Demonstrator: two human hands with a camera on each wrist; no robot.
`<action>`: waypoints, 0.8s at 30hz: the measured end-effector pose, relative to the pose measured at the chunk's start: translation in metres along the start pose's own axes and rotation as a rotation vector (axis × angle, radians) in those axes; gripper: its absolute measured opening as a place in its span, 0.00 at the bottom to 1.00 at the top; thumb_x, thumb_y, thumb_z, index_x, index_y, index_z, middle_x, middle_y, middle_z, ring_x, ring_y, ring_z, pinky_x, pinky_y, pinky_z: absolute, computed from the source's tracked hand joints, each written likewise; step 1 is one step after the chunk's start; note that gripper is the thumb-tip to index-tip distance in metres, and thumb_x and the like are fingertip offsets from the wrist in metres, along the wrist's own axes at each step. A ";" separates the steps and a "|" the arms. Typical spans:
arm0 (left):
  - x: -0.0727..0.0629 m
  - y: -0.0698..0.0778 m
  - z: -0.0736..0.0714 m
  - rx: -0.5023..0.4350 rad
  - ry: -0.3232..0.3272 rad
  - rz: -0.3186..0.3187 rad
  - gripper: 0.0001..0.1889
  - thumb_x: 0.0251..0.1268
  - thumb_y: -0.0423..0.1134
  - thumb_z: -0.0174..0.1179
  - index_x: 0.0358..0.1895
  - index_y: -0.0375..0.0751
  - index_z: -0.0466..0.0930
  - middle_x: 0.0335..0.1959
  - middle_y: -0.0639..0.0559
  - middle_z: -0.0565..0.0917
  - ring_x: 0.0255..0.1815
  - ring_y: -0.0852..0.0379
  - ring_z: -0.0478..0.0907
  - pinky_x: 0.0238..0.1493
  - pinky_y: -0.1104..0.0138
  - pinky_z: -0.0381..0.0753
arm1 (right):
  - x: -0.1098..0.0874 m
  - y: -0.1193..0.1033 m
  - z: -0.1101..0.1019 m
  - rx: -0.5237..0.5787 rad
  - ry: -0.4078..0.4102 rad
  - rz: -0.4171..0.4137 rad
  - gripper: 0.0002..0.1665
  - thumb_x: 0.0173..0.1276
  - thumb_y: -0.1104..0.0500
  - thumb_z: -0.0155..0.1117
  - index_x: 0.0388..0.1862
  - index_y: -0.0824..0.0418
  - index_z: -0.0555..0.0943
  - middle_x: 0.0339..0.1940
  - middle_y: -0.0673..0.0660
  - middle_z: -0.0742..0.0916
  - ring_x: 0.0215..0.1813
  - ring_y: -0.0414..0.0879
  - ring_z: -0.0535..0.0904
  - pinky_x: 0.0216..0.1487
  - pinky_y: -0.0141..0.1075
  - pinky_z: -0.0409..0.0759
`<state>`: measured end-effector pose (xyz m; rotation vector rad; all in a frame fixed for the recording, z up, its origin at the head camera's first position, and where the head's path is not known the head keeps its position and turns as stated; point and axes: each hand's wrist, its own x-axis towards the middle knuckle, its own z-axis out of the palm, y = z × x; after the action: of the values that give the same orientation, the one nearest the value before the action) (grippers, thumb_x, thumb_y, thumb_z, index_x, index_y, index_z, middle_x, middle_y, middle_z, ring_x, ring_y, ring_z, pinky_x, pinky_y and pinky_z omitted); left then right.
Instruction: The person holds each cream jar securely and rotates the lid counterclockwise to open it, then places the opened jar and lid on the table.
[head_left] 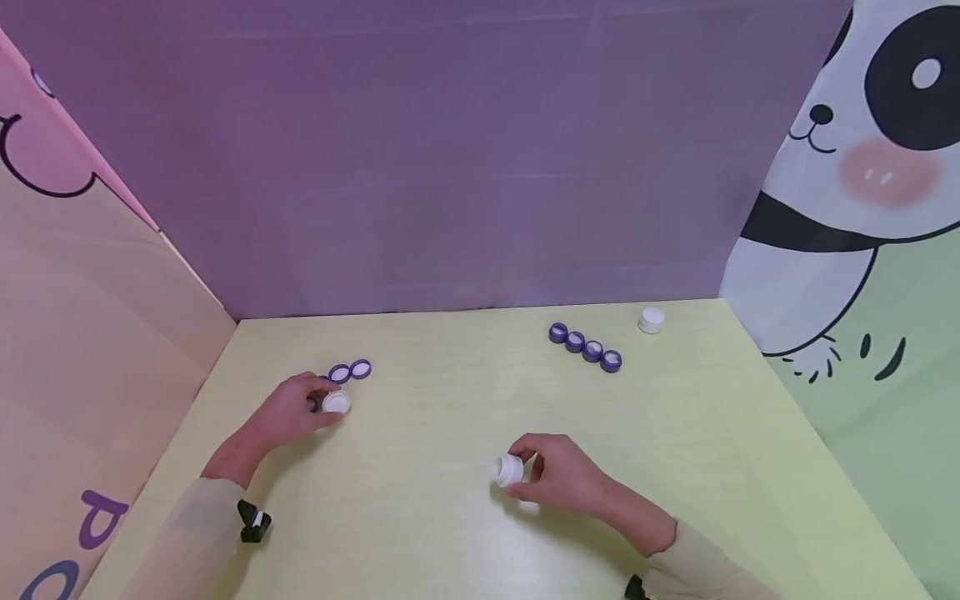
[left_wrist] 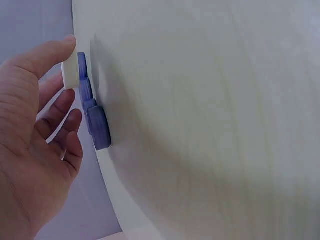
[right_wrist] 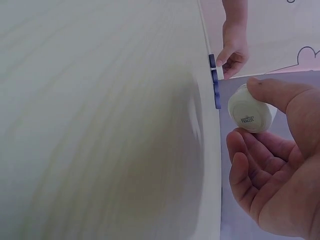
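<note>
My left hand [head_left: 288, 410] pinches a round white lid [head_left: 337, 402] between thumb and fingers, its hollow side showing in the head view. Just beyond it lie purple round caps [head_left: 340, 374] with white insides, partly hidden by that hand. In the left wrist view the white lid [left_wrist: 70, 72] is seen edge-on beside the purple caps [left_wrist: 98, 126]. Over the middle right of the table, my right hand [head_left: 564, 475] holds a small white bottle [head_left: 508, 470] on its side. The right wrist view shows the bottle's base [right_wrist: 248, 117] with dark print on it.
A slanting row of several purple caps [head_left: 592, 351] lies at the table's back right. Beyond its right end stands a short white cylinder [head_left: 651, 320]. A purple wall panel [head_left: 480, 167] rises behind the pale table [head_left: 420, 517], with printed panels on both sides.
</note>
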<state>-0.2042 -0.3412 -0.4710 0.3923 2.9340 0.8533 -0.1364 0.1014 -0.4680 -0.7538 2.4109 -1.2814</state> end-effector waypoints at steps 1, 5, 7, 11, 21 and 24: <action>0.001 0.000 0.000 0.007 0.003 0.006 0.22 0.51 0.37 0.74 0.48 0.30 0.82 0.37 0.46 0.78 0.38 0.49 0.74 0.40 0.59 0.77 | 0.000 0.000 0.000 -0.003 0.000 -0.002 0.18 0.54 0.56 0.78 0.43 0.52 0.82 0.37 0.43 0.84 0.24 0.39 0.77 0.26 0.33 0.78; 0.002 0.000 -0.001 0.008 0.007 0.016 0.22 0.50 0.37 0.75 0.48 0.29 0.83 0.36 0.47 0.78 0.37 0.50 0.74 0.39 0.58 0.77 | -0.001 -0.001 -0.001 -0.013 0.002 0.001 0.18 0.55 0.55 0.78 0.43 0.51 0.82 0.37 0.43 0.83 0.24 0.40 0.78 0.26 0.33 0.78; 0.002 0.000 -0.002 0.006 0.012 0.020 0.22 0.50 0.36 0.74 0.48 0.29 0.83 0.36 0.46 0.79 0.37 0.49 0.75 0.40 0.58 0.78 | -0.001 -0.002 -0.001 -0.014 0.002 0.003 0.18 0.55 0.55 0.78 0.43 0.52 0.82 0.37 0.43 0.83 0.24 0.40 0.77 0.26 0.33 0.78; 0.003 -0.009 -0.003 0.032 0.031 0.023 0.23 0.50 0.38 0.75 0.48 0.30 0.83 0.38 0.43 0.78 0.40 0.47 0.76 0.43 0.54 0.78 | -0.002 -0.003 -0.001 0.000 0.002 0.003 0.17 0.54 0.57 0.78 0.43 0.52 0.82 0.37 0.44 0.83 0.23 0.40 0.77 0.25 0.32 0.77; 0.004 -0.021 -0.002 0.095 0.052 -0.037 0.24 0.48 0.42 0.76 0.49 0.34 0.85 0.46 0.36 0.74 0.48 0.38 0.69 0.48 0.48 0.71 | -0.004 -0.001 -0.002 0.005 0.002 0.001 0.17 0.55 0.56 0.78 0.43 0.52 0.82 0.37 0.44 0.84 0.23 0.39 0.77 0.25 0.32 0.77; 0.005 -0.020 -0.001 0.082 0.042 -0.060 0.25 0.49 0.44 0.76 0.50 0.35 0.84 0.50 0.34 0.72 0.52 0.34 0.65 0.52 0.43 0.69 | -0.004 -0.001 -0.002 0.002 0.003 0.007 0.18 0.55 0.56 0.77 0.43 0.51 0.82 0.37 0.43 0.83 0.23 0.38 0.77 0.25 0.32 0.77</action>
<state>-0.2140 -0.3566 -0.4806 0.2925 3.0101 0.7455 -0.1335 0.1047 -0.4655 -0.7432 2.4117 -1.2835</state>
